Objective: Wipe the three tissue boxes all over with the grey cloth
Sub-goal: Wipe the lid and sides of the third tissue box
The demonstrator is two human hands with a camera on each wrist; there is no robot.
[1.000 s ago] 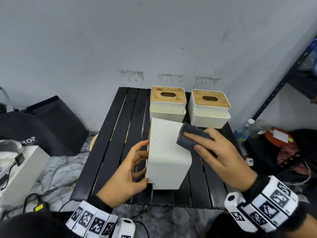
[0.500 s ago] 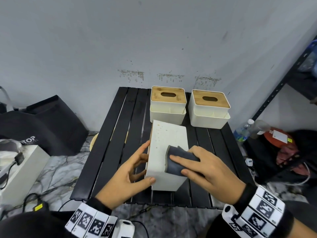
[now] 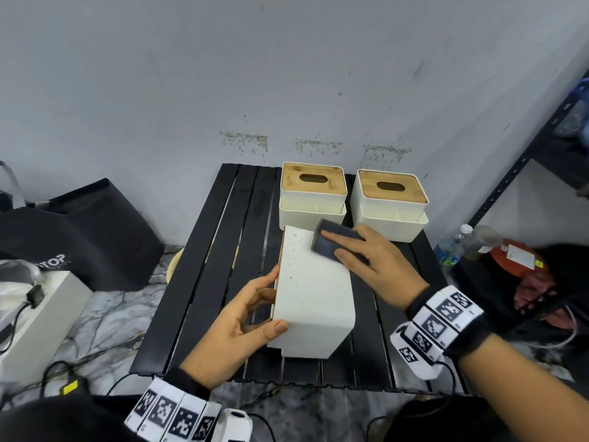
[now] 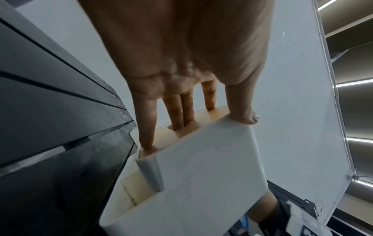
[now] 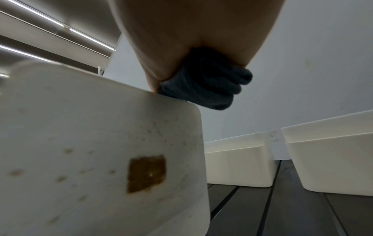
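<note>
A white tissue box (image 3: pixel 314 301) lies on its side mid-table, speckled face up, wooden lid facing left. My left hand (image 3: pixel 266 301) grips it: the thumb sits on the near top corner, and the fingers (image 4: pixel 177 115) press on the lid, two of them in its slot. My right hand (image 3: pixel 344 250) holds the folded grey cloth (image 3: pixel 328 247) against the far end of the top face. In the right wrist view the cloth (image 5: pixel 207 86) bulges over the box edge (image 5: pixel 101 143). Two more tissue boxes (image 3: pixel 314 199) (image 3: pixel 390 208) stand upright at the back.
The black slatted table (image 3: pixel 216 282) stands against a grey wall. On the floor to the left are a black bag (image 3: pixel 79 231) and a white case (image 3: pixel 38 317). At the right are a water bottle (image 3: pixel 452 244), red clutter (image 3: pixel 516 260) and a metal shelf frame (image 3: pixel 526 161).
My right hand slid the cloth from the far right edge toward me along the top face, then back to the far end. The left hand kept its grip on the box.
</note>
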